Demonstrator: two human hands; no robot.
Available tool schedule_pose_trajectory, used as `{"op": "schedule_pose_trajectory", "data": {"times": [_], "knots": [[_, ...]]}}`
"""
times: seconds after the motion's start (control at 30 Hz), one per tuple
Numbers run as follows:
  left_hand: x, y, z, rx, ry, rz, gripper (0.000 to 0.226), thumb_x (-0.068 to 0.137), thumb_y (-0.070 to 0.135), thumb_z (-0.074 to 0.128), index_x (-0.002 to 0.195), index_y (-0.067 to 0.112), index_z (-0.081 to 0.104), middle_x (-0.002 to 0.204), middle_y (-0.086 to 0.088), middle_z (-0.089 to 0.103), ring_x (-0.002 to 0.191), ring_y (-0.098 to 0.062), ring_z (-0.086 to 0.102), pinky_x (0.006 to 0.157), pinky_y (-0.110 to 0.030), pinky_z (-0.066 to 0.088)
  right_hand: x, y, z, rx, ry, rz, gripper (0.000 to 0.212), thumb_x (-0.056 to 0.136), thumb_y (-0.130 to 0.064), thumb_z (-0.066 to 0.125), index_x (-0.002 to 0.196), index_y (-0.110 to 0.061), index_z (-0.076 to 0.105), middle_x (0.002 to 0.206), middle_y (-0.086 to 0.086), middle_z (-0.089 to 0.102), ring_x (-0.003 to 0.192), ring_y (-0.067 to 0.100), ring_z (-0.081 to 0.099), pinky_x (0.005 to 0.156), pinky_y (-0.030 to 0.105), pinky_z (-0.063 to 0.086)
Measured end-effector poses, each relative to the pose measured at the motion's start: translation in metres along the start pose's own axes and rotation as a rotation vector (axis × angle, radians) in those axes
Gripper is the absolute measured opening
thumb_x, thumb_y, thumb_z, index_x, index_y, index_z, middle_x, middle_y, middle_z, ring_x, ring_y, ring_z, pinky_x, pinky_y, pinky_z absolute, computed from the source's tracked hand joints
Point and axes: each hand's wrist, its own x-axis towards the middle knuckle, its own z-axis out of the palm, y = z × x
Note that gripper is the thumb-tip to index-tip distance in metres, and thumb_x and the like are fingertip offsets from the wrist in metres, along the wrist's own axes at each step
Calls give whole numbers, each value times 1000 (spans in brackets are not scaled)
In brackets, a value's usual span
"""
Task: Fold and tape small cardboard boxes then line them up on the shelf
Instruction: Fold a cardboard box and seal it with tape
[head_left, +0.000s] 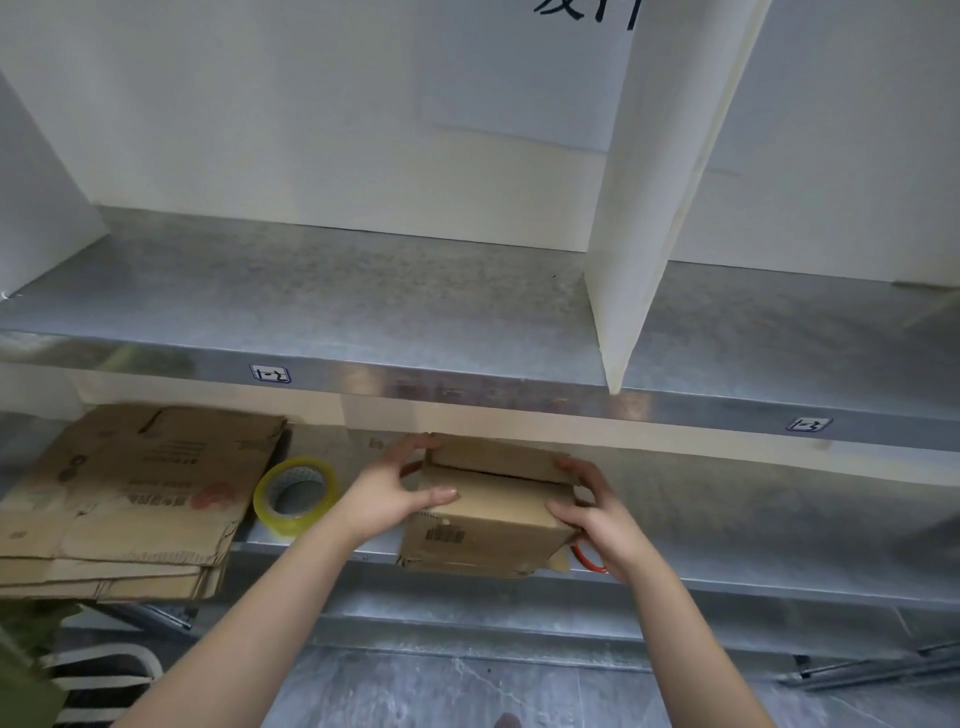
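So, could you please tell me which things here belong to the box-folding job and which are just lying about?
For the job: small box, held by the left hand and right hand; tape roll; flattened cardboard stack; upper shelf.
Lying about: white divider; shelf label; striped object at lower left.

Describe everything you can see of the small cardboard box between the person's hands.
The small cardboard box is brown, worn corrugated card with a barcode on its near face. Its top flaps are folded down, seam showing, no tape visible. It sits at the front edge of the lower shelf, gripped at its sides by the left hand and right hand.
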Motion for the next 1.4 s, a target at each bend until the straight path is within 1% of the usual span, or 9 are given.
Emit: {"op": "schedule_pose_trajectory", "data": {"times": [0.1, 0.2, 0.27, 0.43, 0.67, 0.8, 0.9, 1.17, 1.4], "knots": [[1, -4, 23, 6, -32, 5, 75, 70, 57, 77, 133, 42, 40, 146, 11, 41, 133, -15, 42, 103, -28, 37, -8, 14, -11, -15, 65, -21, 53, 84, -20, 76, 123, -48, 55, 133, -1, 56, 87, 10, 60, 60, 25, 54], [0, -15, 46, 37, 28, -21, 74, 74, 54, 76, 135, 38, 38, 145, 7, 42, 131, -17, 44, 103, -28, 38, -8, 21, -20, -98, 92, -41, 55, 82, -24, 78, 125, -49, 55, 129, -23, 53, 118, 11, 53, 98, 40, 52], [1, -18, 50, 38, 117, 3, 69, 76, 51, 75, 135, 39, 42, 145, 9, 41, 130, -14, 44, 103, -28, 38, -7, 21, -18, -117, 85, -47, 56, 82, -29, 77, 129, -46, 53, 131, -26, 50, 129, 10, 44, 108, 47, 44], [7, -23, 34, 97, 75, 66, 61, 80, 45, 73, 135, 36, 48, 147, 20, 34, 131, -2, 35, 107, -21, 28, 1, 16, -1, -170, 84, -85, 55, 80, -41, 77, 129, -46, 53, 137, -21, 50, 127, 4, 43, 108, 37, 42], [25, -27, 29, -74, 99, 15, 43, 85, 32, 72, 124, 43, 56, 139, 24, 40, 130, -5, 40, 110, -27, 34, 16, 10, 11, -75, 168, -78, 45, 87, -25, 72, 125, -42, 55, 123, -25, 55, 115, 2, 50, 102, 29, 45], [35, -36, 25, -67, 88, 0, 38, 83, 36, 74, 118, 40, 62, 140, 27, 38, 131, -3, 38, 108, -25, 33, 25, 10, 15, -54, 138, -73, 43, 90, -18, 68, 130, -28, 59, 135, -8, 56, 125, 15, 52, 108, 37, 44], [46, -36, 22, -69, 89, -15, 42, 84, 36, 73, 124, 36, 60, 145, 24, 35, 132, -3, 35, 103, -20, 32, 35, 3, 21, -42, 128, -61, 45, 94, -15, 63, 137, -24, 54, 140, -3, 51, 129, 16, 47, 107, 31, 42], [43, -39, 19, 288, 59, 63, 44, 88, 51, 61, 129, 36, 52, 148, 22, 30, 134, -9, 35, 101, -22, 32, 29, 15, 19, -319, 118, -128, 45, 97, -29, 57, 140, -37, 46, 145, -6, 44, 135, 14, 41, 113, 32, 34], [33, -12, 14, 629, 144, 123, 57, 97, 50, 44, 148, 28, 33, 157, 9, 28, 146, -15, 17, 116, -37, 24, 27, -5, 13, -748, 213, -208, 55, 96, -42, 53, 147, -29, 36, 158, 0, 23, 146, 24, 19, 114, 35, 27]]}}
